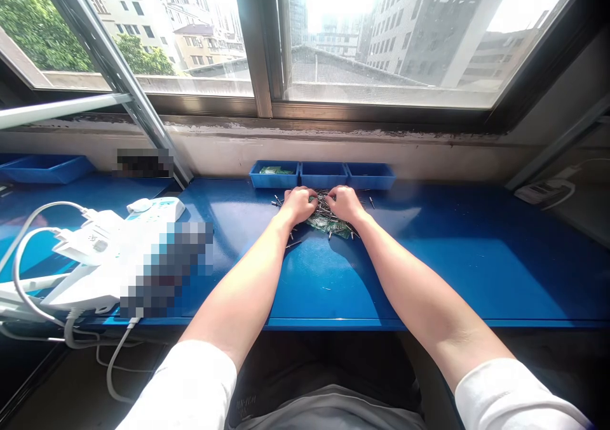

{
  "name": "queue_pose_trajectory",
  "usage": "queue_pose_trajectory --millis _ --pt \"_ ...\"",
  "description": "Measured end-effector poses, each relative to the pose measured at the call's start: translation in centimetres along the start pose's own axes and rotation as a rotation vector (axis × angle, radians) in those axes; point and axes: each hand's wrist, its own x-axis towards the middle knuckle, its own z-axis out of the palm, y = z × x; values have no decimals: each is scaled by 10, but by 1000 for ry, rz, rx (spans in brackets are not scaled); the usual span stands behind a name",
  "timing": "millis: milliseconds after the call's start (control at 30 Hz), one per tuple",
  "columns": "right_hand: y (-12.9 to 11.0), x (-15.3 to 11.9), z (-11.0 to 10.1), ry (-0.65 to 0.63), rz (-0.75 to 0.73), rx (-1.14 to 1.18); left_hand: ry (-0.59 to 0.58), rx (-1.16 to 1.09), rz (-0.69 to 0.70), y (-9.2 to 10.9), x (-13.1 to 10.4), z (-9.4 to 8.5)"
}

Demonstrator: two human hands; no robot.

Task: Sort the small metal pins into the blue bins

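On the blue tabletop lies a pile of slim metal pins [325, 209], dark and shiny, too small to name more exactly. Greenish pieces [333, 225] show under and in front of them. My left hand [301, 205] is at the left side of the pile, fingers curled in and pinched. From the right, my right hand [346, 204] reaches in the same way, its fingertips closed just above the pins. What either hand pinches, if anything, is hidden or too small to make out. A few pins lie scattered beside both hands.
Three joined blue bins [324, 176] stand behind the pile; the left one holds greenish pieces. A white power strip [109, 252] with plugs and cables sits at the left. Another blue tray [47, 168] is at far left, beyond a metal shelf post [159, 134]. Windows rise behind.
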Motion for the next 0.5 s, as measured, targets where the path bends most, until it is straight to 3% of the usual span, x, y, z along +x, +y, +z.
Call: queue_pose_trajectory --millis 200,500 --pt "-3 0 -3 66 -43 59 110 -62 17 3 0 -4" --pt "-3 1 -5 116 -91 133 166 -211 109 2 2 -6"
